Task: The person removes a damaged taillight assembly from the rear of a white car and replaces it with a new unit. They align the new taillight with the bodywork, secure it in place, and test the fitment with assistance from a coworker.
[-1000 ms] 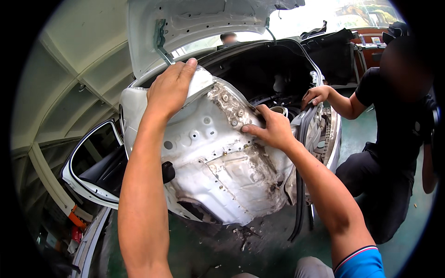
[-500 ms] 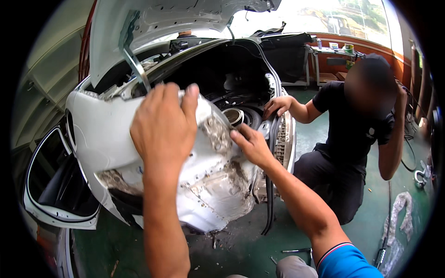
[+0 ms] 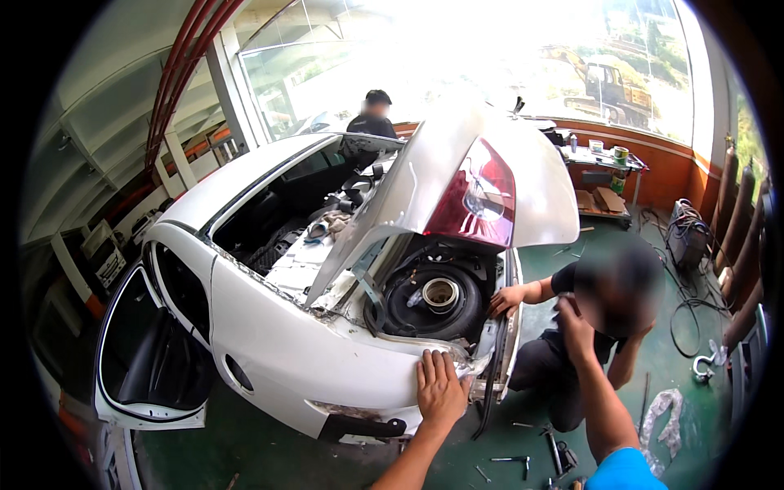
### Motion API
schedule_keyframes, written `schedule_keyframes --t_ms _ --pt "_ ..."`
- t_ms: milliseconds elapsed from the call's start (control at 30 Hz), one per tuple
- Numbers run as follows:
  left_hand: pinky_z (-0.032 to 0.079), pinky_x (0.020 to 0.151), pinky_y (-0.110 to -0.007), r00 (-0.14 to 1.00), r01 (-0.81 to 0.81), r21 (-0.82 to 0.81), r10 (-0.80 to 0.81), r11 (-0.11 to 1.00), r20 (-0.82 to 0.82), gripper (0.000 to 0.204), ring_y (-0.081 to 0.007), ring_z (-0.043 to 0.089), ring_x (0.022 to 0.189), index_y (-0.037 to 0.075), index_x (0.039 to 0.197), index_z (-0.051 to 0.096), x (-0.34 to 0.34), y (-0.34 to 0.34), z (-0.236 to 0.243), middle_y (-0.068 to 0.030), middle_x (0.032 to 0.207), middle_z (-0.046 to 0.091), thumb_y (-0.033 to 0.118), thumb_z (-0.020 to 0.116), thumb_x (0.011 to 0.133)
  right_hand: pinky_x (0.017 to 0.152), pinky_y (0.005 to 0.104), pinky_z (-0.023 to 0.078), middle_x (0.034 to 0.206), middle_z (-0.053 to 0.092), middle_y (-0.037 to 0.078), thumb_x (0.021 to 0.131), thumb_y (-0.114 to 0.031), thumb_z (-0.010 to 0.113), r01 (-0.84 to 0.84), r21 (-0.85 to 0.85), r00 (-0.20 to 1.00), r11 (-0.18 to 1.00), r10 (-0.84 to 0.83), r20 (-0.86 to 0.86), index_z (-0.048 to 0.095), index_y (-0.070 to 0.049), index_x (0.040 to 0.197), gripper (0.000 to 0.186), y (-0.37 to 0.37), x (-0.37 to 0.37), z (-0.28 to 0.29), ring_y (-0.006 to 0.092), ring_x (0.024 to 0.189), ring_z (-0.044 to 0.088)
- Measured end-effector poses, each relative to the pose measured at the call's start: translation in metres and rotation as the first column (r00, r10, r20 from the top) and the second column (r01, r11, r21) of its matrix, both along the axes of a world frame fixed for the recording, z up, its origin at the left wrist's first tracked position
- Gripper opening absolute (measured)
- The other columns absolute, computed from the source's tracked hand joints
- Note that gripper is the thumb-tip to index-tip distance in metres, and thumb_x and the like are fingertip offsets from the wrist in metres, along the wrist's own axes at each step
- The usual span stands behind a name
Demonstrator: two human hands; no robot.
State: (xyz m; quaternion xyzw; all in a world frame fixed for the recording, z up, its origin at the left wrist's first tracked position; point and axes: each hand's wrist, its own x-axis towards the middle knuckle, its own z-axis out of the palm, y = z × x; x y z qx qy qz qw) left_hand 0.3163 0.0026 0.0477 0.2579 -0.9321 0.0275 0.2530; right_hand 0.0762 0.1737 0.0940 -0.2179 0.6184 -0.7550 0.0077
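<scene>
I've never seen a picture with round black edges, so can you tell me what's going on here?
There's no robot here! A person wears a camera on their head, looking down, and its very wide lens makes straight things look bent.

Their left hand lies flat on the back of a white car, holding nothing. Their right hand is raised; I can't tell if it holds anything.

The car's back lid is up, with a red light on it. Inside the back sits a black tyre.

Another person is low down beside the car, with one hand on its edge. Metal tools lie on the green floor.
</scene>
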Motion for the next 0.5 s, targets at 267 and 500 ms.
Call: schedule_keyframes --t_ms 267,500 --pt "0.020 0.122 -0.054 0.999 0.033 0.072 -0.036 0.997 0.036 0.081 -0.0419 0.032 0.145 -0.007 0.143 0.043 -0.008 0.004 0.001 -0.0244 0.147 0.045 0.042 0.072 0.086 0.112 0.0406 0.040 0.145 0.051 0.025 0.096 -0.047 0.061 0.418 0.446 0.853 0.791 -0.173 -0.493 0.055 0.002 0.140 0.066 -0.030 -0.098 0.190 0.0378 0.134 0.051" --pt "0.023 0.120 -0.054 0.996 0.088 0.132 -0.090 0.987 0.004 0.077 -0.0409 0.032 0.145 -0.002 0.145 0.042 0.006 0.002 0.019 -0.0233 0.150 0.042 0.033 0.075 0.085 0.109 0.0490 0.041 0.151 0.047 0.018 0.101 -0.055 0.044 0.382 0.581 0.923 0.718 -0.265 -0.280 0.054 -0.003 0.142 0.067 -0.063 -0.082 0.179 0.0388 0.133 0.051"
